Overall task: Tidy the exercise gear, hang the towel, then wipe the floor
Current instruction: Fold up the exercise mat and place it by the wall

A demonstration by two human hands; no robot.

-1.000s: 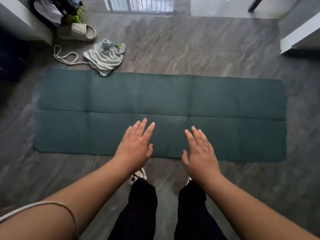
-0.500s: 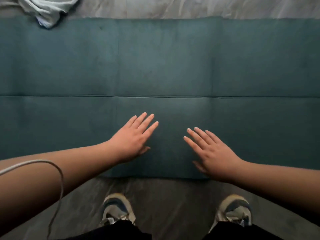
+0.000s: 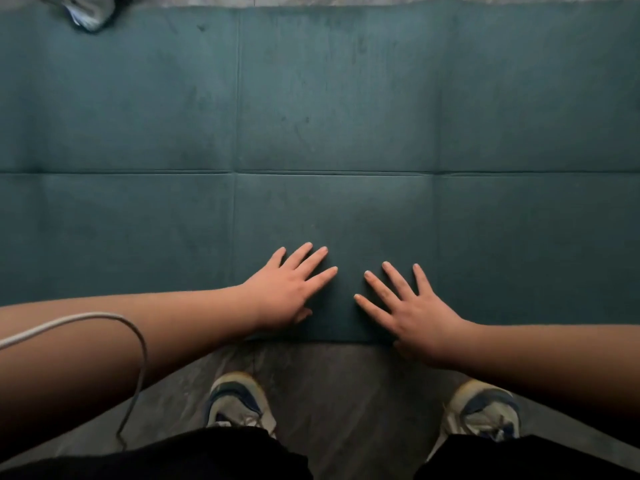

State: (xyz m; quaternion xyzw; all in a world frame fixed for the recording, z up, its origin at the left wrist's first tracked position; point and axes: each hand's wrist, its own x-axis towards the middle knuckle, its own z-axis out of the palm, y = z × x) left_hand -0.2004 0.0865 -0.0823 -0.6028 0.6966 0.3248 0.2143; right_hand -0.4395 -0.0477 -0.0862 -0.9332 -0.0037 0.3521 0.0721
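A teal exercise mat lies flat on the grey floor and fills most of the view, with fold creases across it. My left hand rests on the mat's near edge, fingers spread, thumb at the edge. My right hand lies beside it at the same edge, fingers spread, its thumb hidden at or under the mat's edge. A crumpled pale towel lies at the mat's far left corner, cut off by the frame's top.
Grey marbled floor runs below the mat's near edge. My two sneakers stand there, with dark trouser legs below. A white cord hangs over my left forearm.
The view has dropped close to the mat as I bent down. Both hands have come down onto the mat's near edge and moved closer together.
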